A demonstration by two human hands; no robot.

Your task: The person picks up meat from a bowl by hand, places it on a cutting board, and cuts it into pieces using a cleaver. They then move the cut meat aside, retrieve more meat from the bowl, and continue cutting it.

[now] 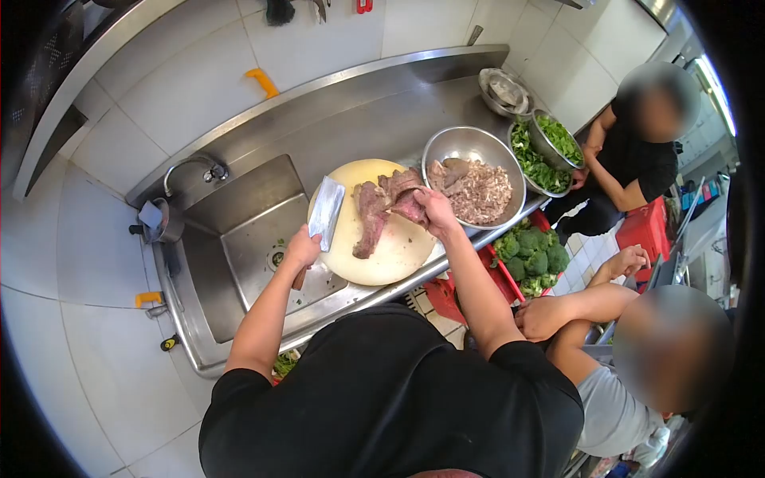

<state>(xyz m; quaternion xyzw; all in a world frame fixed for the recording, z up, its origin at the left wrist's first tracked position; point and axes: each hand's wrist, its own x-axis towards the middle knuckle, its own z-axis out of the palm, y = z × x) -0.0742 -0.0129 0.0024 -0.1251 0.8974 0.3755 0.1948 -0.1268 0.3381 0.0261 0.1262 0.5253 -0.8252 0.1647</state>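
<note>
My left hand [302, 248] is closed around the handle of a cleaver [326, 211], whose broad blade points away from me at the left edge of a round cutting board [390, 271]. On the board lies a long piece of browned meat [370, 219], pinkish in places. My right hand [435, 210] grips another piece of meat [409, 205] at the board's right side. Just beyond that hand stands a metal bowl [516, 163] of chopped meat [481, 193], with a larger chunk on top.
The board overhangs a steel sink [239, 279] with a faucet [191, 169]. To the right are a bowl of leafy greens [530, 163], a smaller bowl of greens [560, 139] and a red crate of broccoli [534, 255]. Two people [629, 159] are close on my right.
</note>
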